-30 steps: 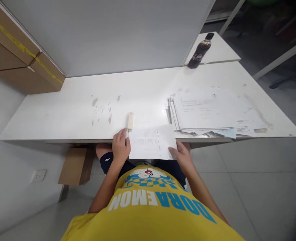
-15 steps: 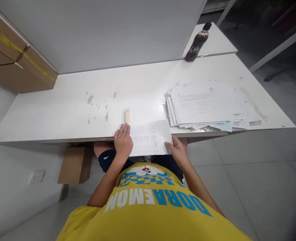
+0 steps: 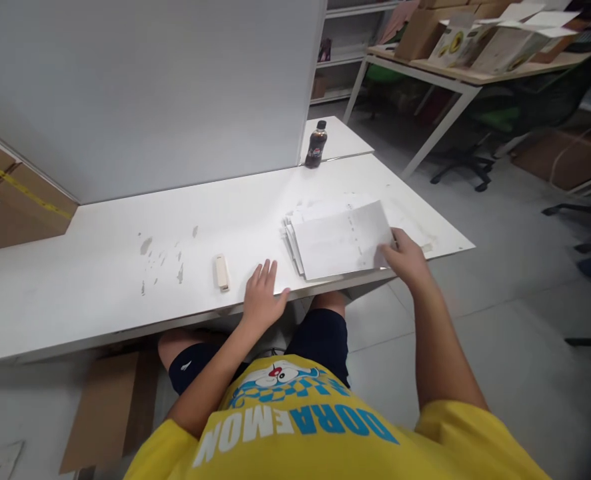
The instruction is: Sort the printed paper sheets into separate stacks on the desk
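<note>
A printed sheet of paper point(image 3: 338, 240) is pinched at its right edge by my right hand point(image 3: 406, 259), over the stack of papers point(image 3: 291, 247) on the white table. Most of that stack is hidden beneath the sheet. My left hand point(image 3: 264, 297) rests at the table's front edge, fingers spread and holding nothing. Left of it lies a small cream-coloured stapler-like object point(image 3: 221, 273), which nothing touches.
A cola bottle point(image 3: 316, 145) stands upright at the back, by the grey partition point(image 3: 150, 93). Cardboard boxes point(image 3: 20, 207) sit at the left end. Beyond the white table point(image 3: 100, 267) are another desk point(image 3: 430, 73) with boxes and an office chair point(image 3: 475, 147).
My right hand has carried the sheet rightward onto the stack. My left hand has let go of the sheet and lies on the table edge. The view has turned right.
</note>
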`<move>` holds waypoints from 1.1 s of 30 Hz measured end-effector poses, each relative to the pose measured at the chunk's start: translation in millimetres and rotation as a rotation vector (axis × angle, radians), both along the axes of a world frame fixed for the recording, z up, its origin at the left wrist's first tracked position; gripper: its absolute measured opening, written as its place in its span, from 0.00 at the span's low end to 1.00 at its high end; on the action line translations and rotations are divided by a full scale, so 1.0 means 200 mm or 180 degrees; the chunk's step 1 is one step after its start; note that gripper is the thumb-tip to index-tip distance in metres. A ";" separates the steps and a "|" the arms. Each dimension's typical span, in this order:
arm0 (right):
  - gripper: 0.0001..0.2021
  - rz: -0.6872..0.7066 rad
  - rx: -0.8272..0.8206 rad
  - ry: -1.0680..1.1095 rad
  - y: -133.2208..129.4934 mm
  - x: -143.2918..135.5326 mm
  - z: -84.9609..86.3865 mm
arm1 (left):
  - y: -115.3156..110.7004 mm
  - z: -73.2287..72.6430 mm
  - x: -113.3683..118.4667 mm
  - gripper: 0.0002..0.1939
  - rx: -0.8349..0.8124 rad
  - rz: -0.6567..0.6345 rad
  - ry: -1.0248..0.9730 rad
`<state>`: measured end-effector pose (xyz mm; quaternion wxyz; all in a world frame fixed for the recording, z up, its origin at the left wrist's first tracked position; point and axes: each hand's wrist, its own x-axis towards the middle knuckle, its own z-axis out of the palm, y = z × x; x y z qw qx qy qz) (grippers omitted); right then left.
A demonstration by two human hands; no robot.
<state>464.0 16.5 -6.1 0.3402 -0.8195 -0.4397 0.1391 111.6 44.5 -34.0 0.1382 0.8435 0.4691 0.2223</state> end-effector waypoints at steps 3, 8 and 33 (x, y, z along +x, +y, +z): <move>0.40 -0.0268 -0.0540 -0.0602 0.14 0.17 -0.05 | 0.10 -0.03 0.25 0.52 -0.0533 -0.0294 0.0433; 0.41 -0.0511 -0.0594 -0.0443 0.20 0.20 -0.25 | 0.21 -0.04 0.48 0.60 -0.0609 -0.0397 0.0709; 0.38 0.1427 -0.0539 -0.0641 0.80 -0.81 -0.16 | 0.87 0.27 -0.50 0.39 -0.0551 0.0155 0.1677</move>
